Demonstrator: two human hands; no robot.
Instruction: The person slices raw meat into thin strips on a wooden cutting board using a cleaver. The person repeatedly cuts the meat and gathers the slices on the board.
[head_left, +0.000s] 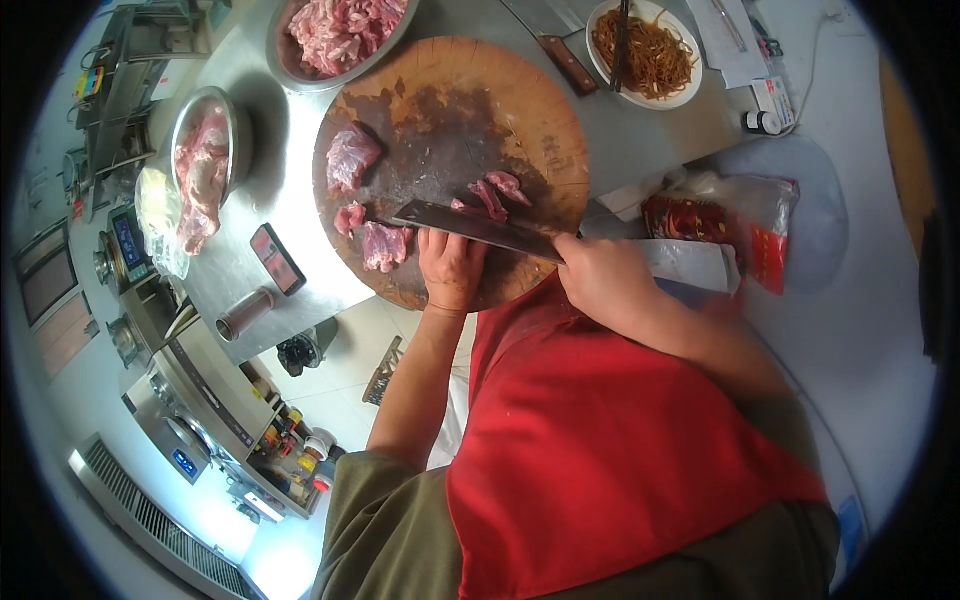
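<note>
My right hand (600, 277) is closed around the handle of a cleaver (480, 231), whose broad dark blade lies across the front of a round wooden chopping board (450, 67). Against the near side of the blade is my left hand (451, 270); the blade hides its fingertips and whatever is under them. Just beyond the blade lie cut strips of raw meat (489, 201) and a separate strip (508, 186). On the board's left are a large piece of raw meat (351, 157), a small one (349, 218) and a medium one (387, 246).
A steel bowl of cut meat (341, 37) touches the board's far left. Further left are a bowl with a big meat piece (201, 165), a phone (277, 259) and a metal cylinder (245, 313). Far right, another knife (570, 66) lies beside a noodle plate (645, 52).
</note>
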